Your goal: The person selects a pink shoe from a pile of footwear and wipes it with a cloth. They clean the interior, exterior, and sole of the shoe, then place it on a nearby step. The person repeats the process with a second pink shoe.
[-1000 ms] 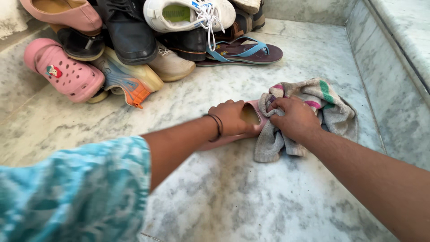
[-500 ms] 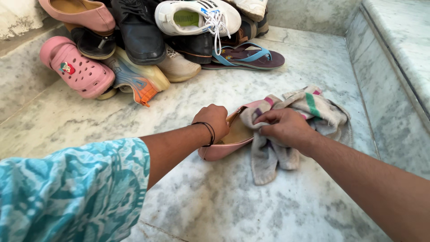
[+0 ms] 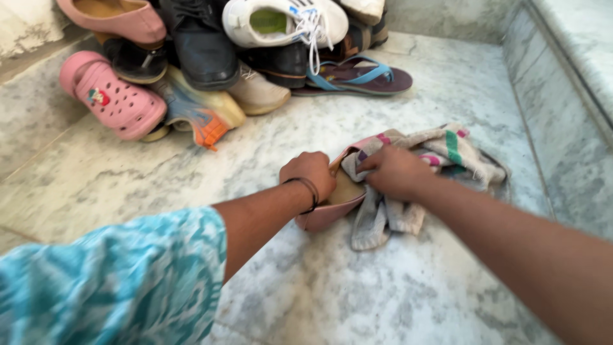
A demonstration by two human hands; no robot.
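Shifted since the earlier frame: our left hand [image 3: 311, 176] grips the pink shoe [image 3: 322, 214] on its side, our right hand [image 3: 394, 171] bunches the striped cloth [image 3: 447, 150] against its rim, wiping underway, shoe pile [image 3: 211, 57] beyond untouched.

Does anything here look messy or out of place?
The shoes at the top are heaped, not paired: a white sneaker lies on darker ones and a pink clog sits alone. The striped cloth under the right hand looks grubby.
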